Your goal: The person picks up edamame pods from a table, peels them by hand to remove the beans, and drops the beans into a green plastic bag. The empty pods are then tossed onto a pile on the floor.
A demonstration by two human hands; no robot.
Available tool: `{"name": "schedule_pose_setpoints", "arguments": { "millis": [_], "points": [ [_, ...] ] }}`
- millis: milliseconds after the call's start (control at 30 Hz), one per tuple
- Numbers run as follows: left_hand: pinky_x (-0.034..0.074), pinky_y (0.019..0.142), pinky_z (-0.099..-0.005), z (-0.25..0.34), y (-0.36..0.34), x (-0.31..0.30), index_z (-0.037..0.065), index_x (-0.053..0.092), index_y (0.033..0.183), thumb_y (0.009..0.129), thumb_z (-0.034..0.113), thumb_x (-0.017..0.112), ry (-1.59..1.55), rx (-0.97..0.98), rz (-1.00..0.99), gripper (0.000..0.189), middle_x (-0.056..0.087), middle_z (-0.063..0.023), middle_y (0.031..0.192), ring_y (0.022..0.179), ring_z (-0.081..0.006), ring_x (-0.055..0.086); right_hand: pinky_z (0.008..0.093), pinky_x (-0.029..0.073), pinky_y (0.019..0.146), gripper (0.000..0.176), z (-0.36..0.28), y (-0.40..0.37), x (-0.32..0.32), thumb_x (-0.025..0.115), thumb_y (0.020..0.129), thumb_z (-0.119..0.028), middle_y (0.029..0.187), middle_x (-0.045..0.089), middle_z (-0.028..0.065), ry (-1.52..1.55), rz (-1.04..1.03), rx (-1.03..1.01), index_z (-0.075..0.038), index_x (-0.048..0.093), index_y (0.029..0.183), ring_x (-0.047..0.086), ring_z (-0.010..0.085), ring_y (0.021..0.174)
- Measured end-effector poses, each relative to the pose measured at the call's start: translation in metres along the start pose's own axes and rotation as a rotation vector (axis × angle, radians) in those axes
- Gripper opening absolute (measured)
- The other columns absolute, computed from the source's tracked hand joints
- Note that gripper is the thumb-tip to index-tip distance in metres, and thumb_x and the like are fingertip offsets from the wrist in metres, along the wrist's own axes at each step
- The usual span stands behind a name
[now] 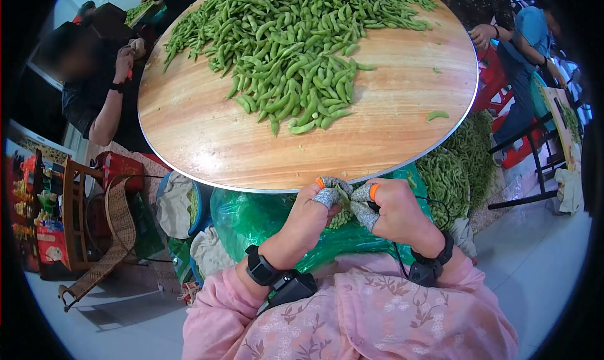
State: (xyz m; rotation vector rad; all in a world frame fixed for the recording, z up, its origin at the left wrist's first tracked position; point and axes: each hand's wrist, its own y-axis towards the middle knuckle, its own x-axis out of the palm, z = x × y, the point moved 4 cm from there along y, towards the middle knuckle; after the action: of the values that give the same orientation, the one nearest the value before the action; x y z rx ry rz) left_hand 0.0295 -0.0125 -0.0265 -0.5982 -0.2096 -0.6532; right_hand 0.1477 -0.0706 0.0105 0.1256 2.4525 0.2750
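Pale wood grain showed on the round table [402,95], with plump, curved edamame pods [283,51] heaped toward its far side. Just off the near edge, the left hand [305,218] and right hand [399,212], fingertips wrapped, pinched a green pod [344,198] above green plastic [242,221] holding small beans [340,219]. At left, a blue tub [202,202] held cloth [176,206].

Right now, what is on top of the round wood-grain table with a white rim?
The table holds a big heap of green bean pods, with one loose pod and small scraps apart. What lies under the heap cannot be seen.
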Motion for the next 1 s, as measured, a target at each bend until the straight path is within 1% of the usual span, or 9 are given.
{"name": "schedule_pose_setpoints", "arguments": {
  "millis": [33, 100, 233, 300, 500, 633, 800, 933, 1000],
  "points": [
    [0.021, 0.04, -0.0198, 0.0, 0.001, -0.004, 0.008, 0.055, 0.086, 0.083, 0.013, 0.042, 0.0, -0.002, 0.001, 0.014, 0.045, 0.0026, 0.058, 0.045, -0.0054, 0.033, 0.0386, 0.043, 0.055, 0.01, 0.001, 0.0, 0.001, 0.056, 0.06, -0.005, 0.066, 0.053, 0.019, 0.001, -0.001, 0.001, 0.002, 0.054, 0.067, 0.052, 0.0363, 0.061],
    [0.025, 0.042, -0.0184, -0.003, 0.002, -0.005, 0.009, 0.055, 0.085, 0.086, 0.017, 0.04, 0.087, -0.116, -0.165, 0.017, 0.05, 0.0025, 0.063, 0.05, -0.0043, 0.038, 0.0386, 0.043, 0.055, 0.01, 0.002, -0.001, 0.002, 0.055, 0.06, -0.005, 0.066, 0.053, 0.0194, 0.026, 0.029, -0.003, 0.002, 0.054, 0.067, 0.052, 0.0364, 0.061],
    [0.023, 0.041, -0.0186, -0.006, 0.003, -0.004, 0.011, 0.054, 0.082, 0.085, 0.017, 0.038, 0.093, -0.158, -0.094, 0.017, 0.049, 0.0018, 0.061, 0.048, -0.0045, 0.037, 0.039, 0.043, 0.054, 0.01, 0.009, -0.004, 0.007, 0.055, 0.061, -0.006, 0.066, 0.053, 0.0197, 0.034, -0.016, 0.024, 0.002, 0.054, 0.067, 0.051, 0.0365, 0.061],
    [0.021, 0.04, -0.0197, -0.006, 0.005, -0.005, 0.01, 0.054, 0.083, 0.083, 0.013, 0.039, -0.001, -0.123, -0.035, 0.015, 0.046, 0.0011, 0.058, 0.045, -0.0063, 0.036, 0.0393, 0.042, 0.054, 0.01, 0.008, -0.003, 0.006, 0.056, 0.061, -0.007, 0.066, 0.052, 0.0199, 0.021, 0.013, 0.0, 0.002, 0.054, 0.066, 0.051, 0.0366, 0.06],
    [0.021, 0.04, -0.0189, -0.007, 0.009, -0.008, 0.009, 0.055, 0.084, 0.082, 0.012, 0.041, 0.005, -0.109, -0.014, 0.014, 0.048, 0.0004, 0.058, 0.046, -0.0065, 0.038, 0.0386, 0.042, 0.053, 0.011, 0.014, -0.007, 0.008, 0.058, 0.06, -0.007, 0.065, 0.052, 0.0193, 0.017, 0.009, 0.022, 0.001, 0.055, 0.068, 0.051, 0.0366, 0.06],
    [0.022, 0.039, -0.0194, -0.002, 0.007, -0.006, 0.008, 0.055, 0.084, 0.083, 0.013, 0.042, -0.019, -0.117, -0.034, 0.014, 0.049, -0.0006, 0.058, 0.045, -0.0069, 0.039, 0.0373, 0.043, 0.054, 0.012, 0.013, -0.006, 0.006, 0.058, 0.06, -0.007, 0.066, 0.052, 0.0186, 0.054, 0.056, 0.037, 0.0, 0.057, 0.07, 0.052, 0.0359, 0.061],
    [0.024, 0.039, -0.0194, 0.005, 0.001, -0.001, 0.006, 0.056, 0.085, 0.085, 0.015, 0.041, -0.039, -0.162, -0.125, 0.017, 0.05, -0.0016, 0.059, 0.046, -0.0068, 0.04, 0.036, 0.044, 0.055, 0.014, 0.007, -0.005, 0.001, 0.059, 0.06, -0.006, 0.069, 0.055, 0.0168, 0.046, 0.096, -0.026, -0.001, 0.059, 0.073, 0.054, 0.0339, 0.063],
    [0.025, 0.04, -0.0186, 0.0, 0.002, -0.002, 0.006, 0.056, 0.086, 0.085, 0.015, 0.041, -0.092, -0.185, -0.094, 0.017, 0.05, -0.0015, 0.059, 0.048, -0.0069, 0.041, 0.0363, 0.044, 0.054, 0.013, 0.007, -0.006, 0.002, 0.059, 0.06, -0.006, 0.068, 0.055, 0.0153, 0.035, 0.096, -0.029, -0.001, 0.059, 0.072, 0.054, 0.0333, 0.062],
    [0.026, 0.042, -0.0185, 0.001, 0.002, -0.004, 0.006, 0.056, 0.084, 0.083, 0.015, 0.042, -0.167, -0.176, -0.069, 0.017, 0.05, -0.0011, 0.06, 0.05, -0.0071, 0.042, 0.0364, 0.044, 0.054, 0.013, 0.007, -0.006, 0.003, 0.059, 0.06, -0.005, 0.066, 0.054, 0.0143, -0.01, 0.095, -0.059, 0.0, 0.058, 0.072, 0.053, 0.0328, 0.06]
  ]
}}
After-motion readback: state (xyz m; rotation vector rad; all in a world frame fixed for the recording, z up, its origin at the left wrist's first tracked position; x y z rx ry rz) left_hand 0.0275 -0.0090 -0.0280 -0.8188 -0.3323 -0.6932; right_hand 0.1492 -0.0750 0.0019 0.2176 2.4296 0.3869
